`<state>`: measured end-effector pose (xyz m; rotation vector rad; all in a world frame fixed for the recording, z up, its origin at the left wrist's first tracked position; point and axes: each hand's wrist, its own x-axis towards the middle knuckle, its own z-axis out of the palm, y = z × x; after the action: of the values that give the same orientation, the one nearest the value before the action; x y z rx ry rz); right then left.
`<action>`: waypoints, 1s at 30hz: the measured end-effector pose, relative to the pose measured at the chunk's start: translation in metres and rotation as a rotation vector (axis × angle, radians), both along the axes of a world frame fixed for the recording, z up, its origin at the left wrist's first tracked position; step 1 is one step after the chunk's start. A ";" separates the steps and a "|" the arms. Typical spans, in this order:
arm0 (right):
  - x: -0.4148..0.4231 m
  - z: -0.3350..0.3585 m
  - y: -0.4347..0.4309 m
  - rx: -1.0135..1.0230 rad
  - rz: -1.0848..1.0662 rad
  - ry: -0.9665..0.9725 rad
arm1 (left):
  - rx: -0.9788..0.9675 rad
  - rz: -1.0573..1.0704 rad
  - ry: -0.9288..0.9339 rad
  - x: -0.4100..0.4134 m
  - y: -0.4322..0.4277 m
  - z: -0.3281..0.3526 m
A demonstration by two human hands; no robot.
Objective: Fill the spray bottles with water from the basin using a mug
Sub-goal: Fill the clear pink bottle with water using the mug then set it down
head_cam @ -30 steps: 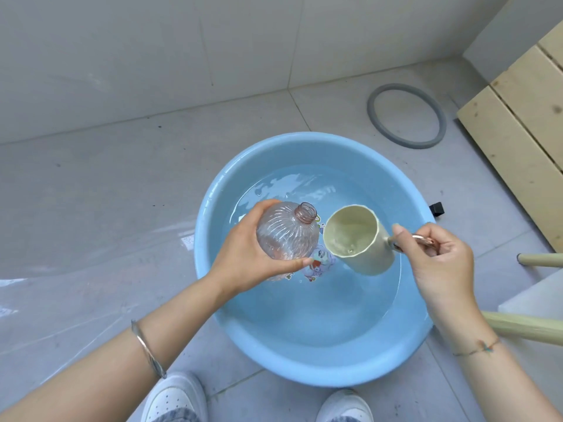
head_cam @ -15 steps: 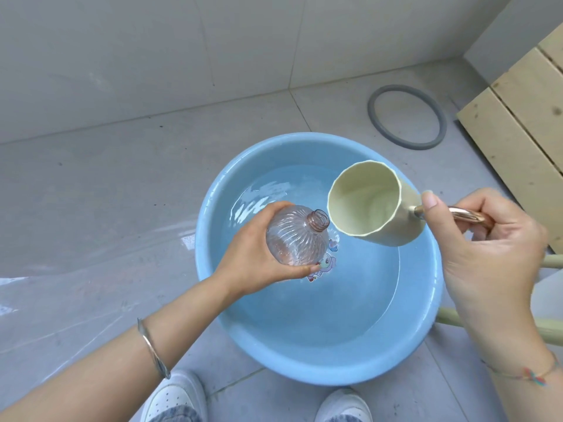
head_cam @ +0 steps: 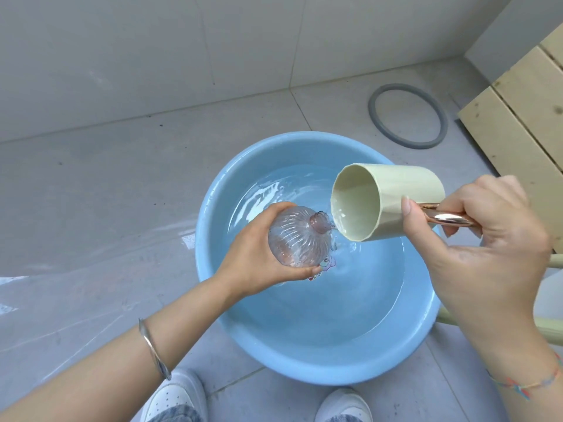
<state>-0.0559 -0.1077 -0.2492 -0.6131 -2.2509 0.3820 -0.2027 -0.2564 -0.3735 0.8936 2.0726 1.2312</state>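
At six o'clock in my view, two white shoes (head_cam: 173, 397) stand just outside the near wall of the blue basin (head_cam: 304, 360), which holds water. My left hand (head_cam: 259, 266), at nine o'clock over the basin, has its fingers wrapped round the clear ribbed spray bottle (head_cam: 300, 239). The bottle is capless, above the water, and its neck tilts toward two o'clock. At three o'clock my right hand (head_cam: 487, 248) grips the copper-coloured handle (head_cam: 447, 219) of the pale green mug (head_cam: 387, 202), thumb against the mug's wall. The mug lies tipped, lip just beside the bottle's neck, and water spills onto it. Farther off, a grey ring (head_cam: 408, 115) lies on the tiles at one o'clock and wooden planks (head_cam: 524, 117) sit at two o'clock.
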 end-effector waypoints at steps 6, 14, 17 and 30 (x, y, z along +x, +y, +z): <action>-0.002 0.002 0.000 0.082 0.018 -0.019 | 0.001 0.000 0.001 0.000 -0.001 0.000; -0.004 0.003 -0.001 0.214 0.060 -0.042 | -0.004 -0.003 0.004 0.001 -0.002 0.000; -0.006 0.003 -0.001 0.254 0.090 -0.050 | -0.004 0.000 0.000 0.002 -0.001 -0.001; -0.010 -0.003 -0.004 0.384 0.215 -0.049 | 0.004 0.017 -0.006 0.003 -0.001 -0.001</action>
<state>-0.0664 -0.1120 -0.2521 -0.1836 -2.3582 0.0322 -0.1997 -0.2573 -0.3744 0.8752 2.0778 1.2455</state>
